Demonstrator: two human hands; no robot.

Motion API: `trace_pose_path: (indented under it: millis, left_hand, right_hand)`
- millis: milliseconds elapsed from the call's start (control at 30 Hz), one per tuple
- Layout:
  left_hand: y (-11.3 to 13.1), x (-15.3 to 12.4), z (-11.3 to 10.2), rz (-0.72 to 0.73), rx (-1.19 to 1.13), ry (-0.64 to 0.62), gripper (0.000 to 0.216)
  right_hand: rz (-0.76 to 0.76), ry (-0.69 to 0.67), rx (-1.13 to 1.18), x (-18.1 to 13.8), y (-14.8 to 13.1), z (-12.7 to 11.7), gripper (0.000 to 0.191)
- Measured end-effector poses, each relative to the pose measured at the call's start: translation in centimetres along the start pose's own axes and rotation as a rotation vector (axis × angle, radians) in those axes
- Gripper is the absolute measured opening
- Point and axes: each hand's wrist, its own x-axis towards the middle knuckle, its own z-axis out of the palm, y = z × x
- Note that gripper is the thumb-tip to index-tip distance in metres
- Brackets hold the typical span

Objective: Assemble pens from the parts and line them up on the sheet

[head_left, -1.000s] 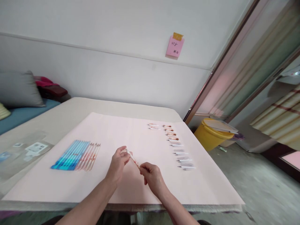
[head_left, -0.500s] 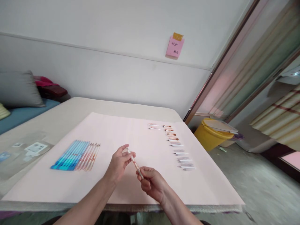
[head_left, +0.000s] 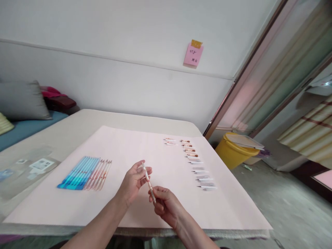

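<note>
Both hands hold one thin pale pen [head_left: 148,180] above the pink sheet [head_left: 124,148] that covers the table. My left hand [head_left: 135,181] pinches the pen's upper end between thumb and fingertips. My right hand [head_left: 164,205] is closed round its lower end. The pen stands steeply, tilted a little to the right at the bottom. A tidy row of blue and pale pens [head_left: 84,168] lies on the sheet to the left of my hands. To the right, small pen parts [head_left: 195,160] lie in a column.
Clear plastic packaging [head_left: 28,169] lies on the table's left side. A grey cushion [head_left: 22,100] rests on a blue bed at the far left. A yellow bin [head_left: 233,148] stands on the floor right of the table. A pink note [head_left: 193,53] is taped to the wall.
My right hand has drawn back toward me and turned, so the pen now stands more upright. My left hand has shifted slightly right, keeping its pinch on the top end.
</note>
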Motion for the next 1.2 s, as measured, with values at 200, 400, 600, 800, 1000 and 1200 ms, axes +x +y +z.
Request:
trace_pose_path:
  millis: [200, 400, 600, 800, 1000, 1200]
  left_hand:
    - [0.0, -0.3, 0.1, -0.005, 0.093, 0.020, 0.043]
    - [-0.2, 0.0, 0.0, 0.010, 0.096, 0.009, 0.044]
    - [-0.4, 0.0, -0.1, -0.011, 0.106, -0.007, 0.046]
    - [-0.5, -0.1, 0.0, -0.032, 0.150, -0.013, 0.044]
    - [-0.7, -0.1, -0.4, -0.011, 0.221, -0.025, 0.042]
    - [0.8, 1.7, -2.4, 0.085, 1.011, 0.048, 0.039]
  right_hand:
    - [-0.049, 0.057, -0.042, 0.4, 0.5, -0.1, 0.022]
    - [-0.090, 0.058, -0.097, 0.5, 0.7, -0.1, 0.024]
    - [-0.130, 0.083, -0.085, 0.7, 1.1, 0.0, 0.027]
    - [-0.128, 0.148, -0.086, 0.8, 0.9, 0.1, 0.026]
    - [-0.078, 0.162, -0.148, 0.6, 0.7, 0.2, 0.028]
    - [-0.056, 0.296, -0.220, 0.6, 0.6, -0.4, 0.023]
